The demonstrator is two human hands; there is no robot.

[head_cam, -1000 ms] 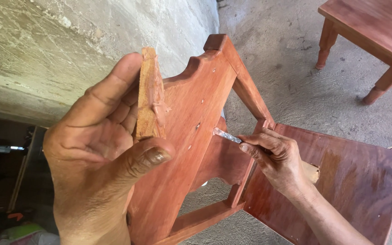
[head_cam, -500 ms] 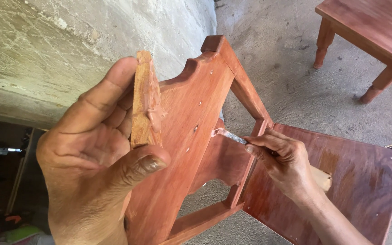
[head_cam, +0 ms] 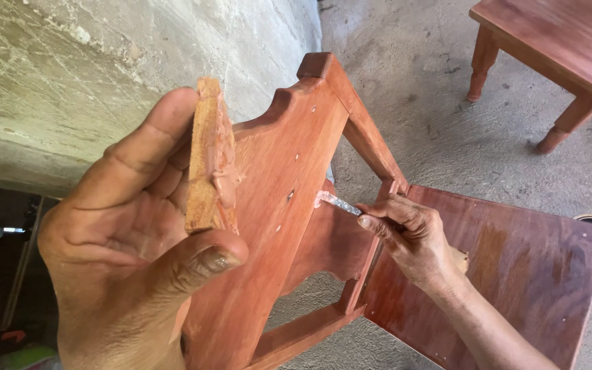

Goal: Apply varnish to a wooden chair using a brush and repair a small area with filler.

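left hand (head_cam: 131, 253) fingers pinch rough wood scrap (head_cam: 208, 161) smeared with putty; right hand (head_cam: 409, 236) fingers closed on thin metal blade (head_cam: 337, 202), tip touching smooth reddish stool (head_cam: 296, 178).

Left hand (head_cam: 131, 253) raised close, fingers pinched; right hand (head_cam: 409, 240) extended, fingers clenched.
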